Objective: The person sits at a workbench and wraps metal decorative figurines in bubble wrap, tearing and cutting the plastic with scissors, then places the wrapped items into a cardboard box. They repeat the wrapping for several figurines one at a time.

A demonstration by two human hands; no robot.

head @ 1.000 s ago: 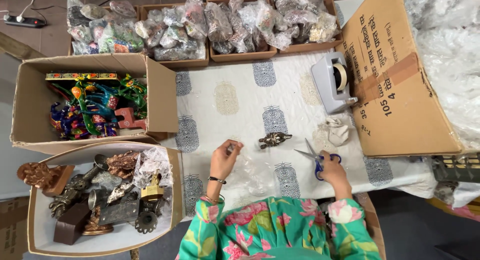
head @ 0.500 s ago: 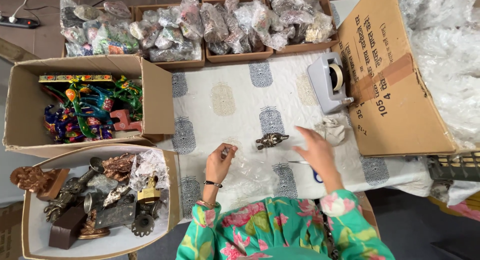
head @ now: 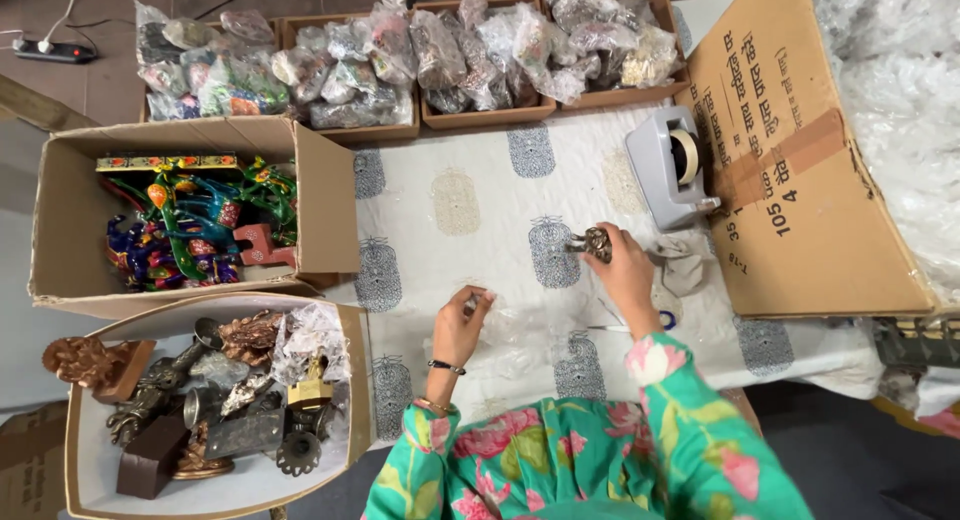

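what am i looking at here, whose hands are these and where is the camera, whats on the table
There is no machine here: a person in a green flowered top works with two bare hands. The camera sits on the person's head and looks straight down, so you see their arms from above.

The right hand grips a small dark metal figurine. The left hand pinches a clear plastic bag lying on the printed white tablecloth.

Near the right hand lie blue-handled scissors, partly hidden, and a grey tape dispenser. To the left stand a cardboard box of colourful painted figures and a box of metal ornaments. Along the far edge are trays of bagged items, and a large cardboard box stands at the right.
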